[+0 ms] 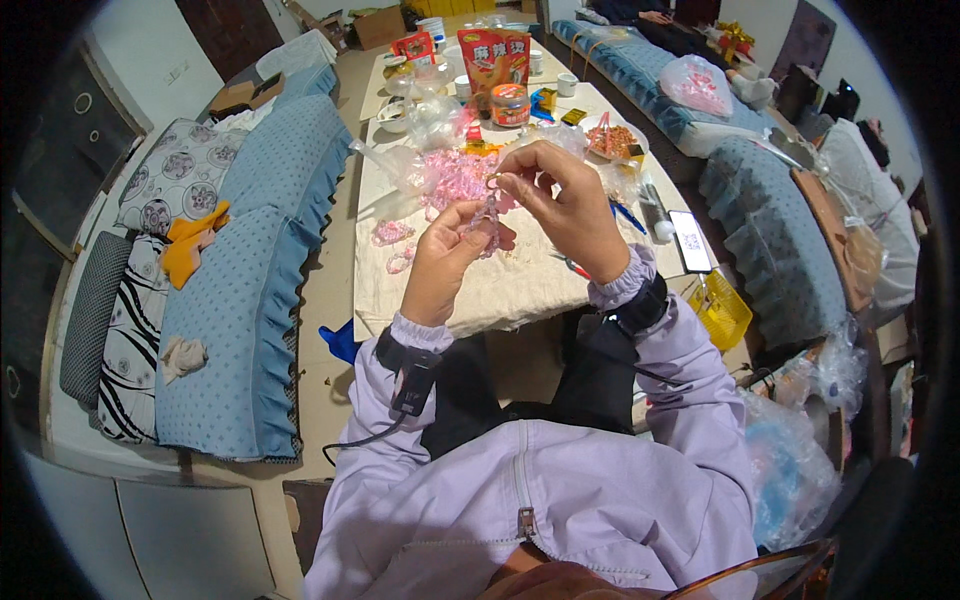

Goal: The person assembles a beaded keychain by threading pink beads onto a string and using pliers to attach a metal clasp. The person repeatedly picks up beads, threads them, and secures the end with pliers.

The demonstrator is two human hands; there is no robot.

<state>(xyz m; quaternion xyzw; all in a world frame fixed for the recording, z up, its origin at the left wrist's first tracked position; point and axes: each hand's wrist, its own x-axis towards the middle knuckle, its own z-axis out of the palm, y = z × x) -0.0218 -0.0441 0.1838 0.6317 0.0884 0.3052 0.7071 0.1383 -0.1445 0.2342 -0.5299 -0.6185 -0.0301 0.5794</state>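
We are finding the yellowish bit (492, 182) in the right hand (570, 205) too small to identify. We are losing part of the pinkish piece (489, 222) behind the left hand (446, 250). Off the table's (430, 298) far right corner, the view's top edge is cutting off a person (655, 20).

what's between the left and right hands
In the head view: a pink beaded piece, held by the left hand, and a small gold-coloured bit.

Home, apparently a living room. Blue frilled sofa (225, 330) along left, patterned cushion (185, 165) against its back; matching blue seating (770, 230) on right. Table (400, 300) between, food jar (510, 106) and red pouch (492, 72) farther along.
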